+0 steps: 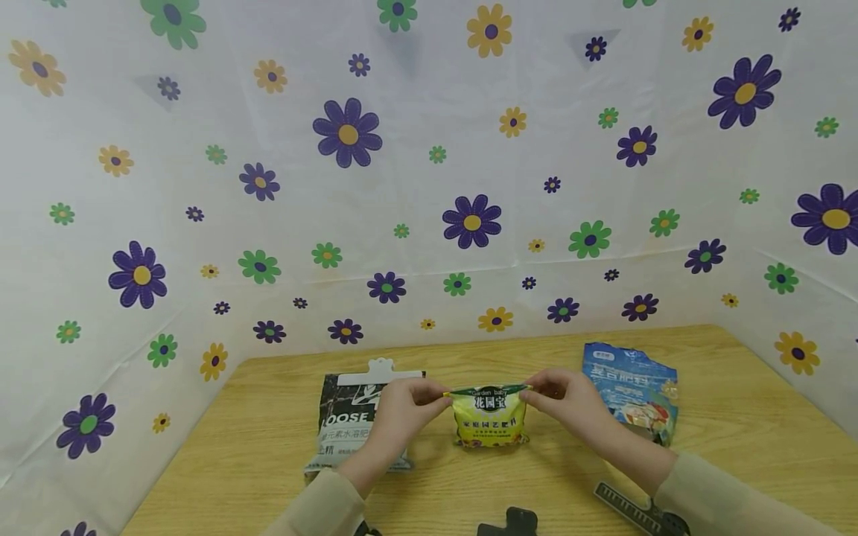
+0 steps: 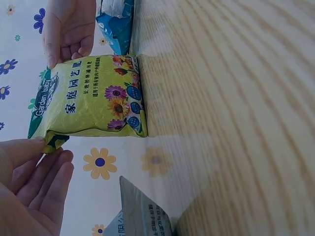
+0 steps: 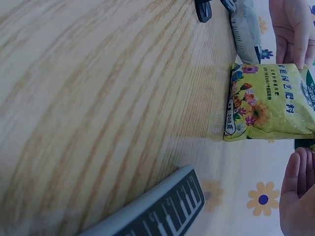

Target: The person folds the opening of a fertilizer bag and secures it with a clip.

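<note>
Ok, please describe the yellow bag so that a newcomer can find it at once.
On the wooden table, look between the black-and-grey bag and the blue bag. There, the left hand and the right hand pinch the top corners of the yellow bag. Unlike its neighbours, it is bright yellow with a green top edge.

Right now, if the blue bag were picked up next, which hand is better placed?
Probably the right hand: it is nearer the blue bag, while the left hand is across the yellow bag from it. Both hands pinch the yellow bag's top corners, so the right must likely let go first.
</note>
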`<move>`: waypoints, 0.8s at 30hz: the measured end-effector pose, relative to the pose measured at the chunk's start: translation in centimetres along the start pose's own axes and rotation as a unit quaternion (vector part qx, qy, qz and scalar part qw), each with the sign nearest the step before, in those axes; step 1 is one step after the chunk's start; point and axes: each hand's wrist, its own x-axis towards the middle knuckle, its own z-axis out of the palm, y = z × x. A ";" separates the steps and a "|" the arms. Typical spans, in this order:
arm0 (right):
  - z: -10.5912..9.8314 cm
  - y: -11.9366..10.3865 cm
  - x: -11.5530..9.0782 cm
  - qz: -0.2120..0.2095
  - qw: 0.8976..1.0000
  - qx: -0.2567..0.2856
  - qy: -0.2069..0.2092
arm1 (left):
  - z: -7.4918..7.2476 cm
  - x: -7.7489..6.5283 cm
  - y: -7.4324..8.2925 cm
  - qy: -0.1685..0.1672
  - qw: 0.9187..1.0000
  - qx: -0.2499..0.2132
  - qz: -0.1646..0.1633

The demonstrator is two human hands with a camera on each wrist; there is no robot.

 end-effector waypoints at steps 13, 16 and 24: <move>0.0 -0.3 -0.2 0.010 1.000 -0.006 0.004 | 0.1 -0.1 0.0 0.002 1.000 0.003 -0.009; 0.0 -0.3 -0.2 0.013 1.000 -0.008 0.004 | 0.1 -0.1 0.0 0.003 1.000 0.003 -0.009; 0.0 -0.3 -0.3 0.021 1.000 -0.017 0.002 | 0.1 -0.2 0.0 0.003 1.000 -0.002 -0.007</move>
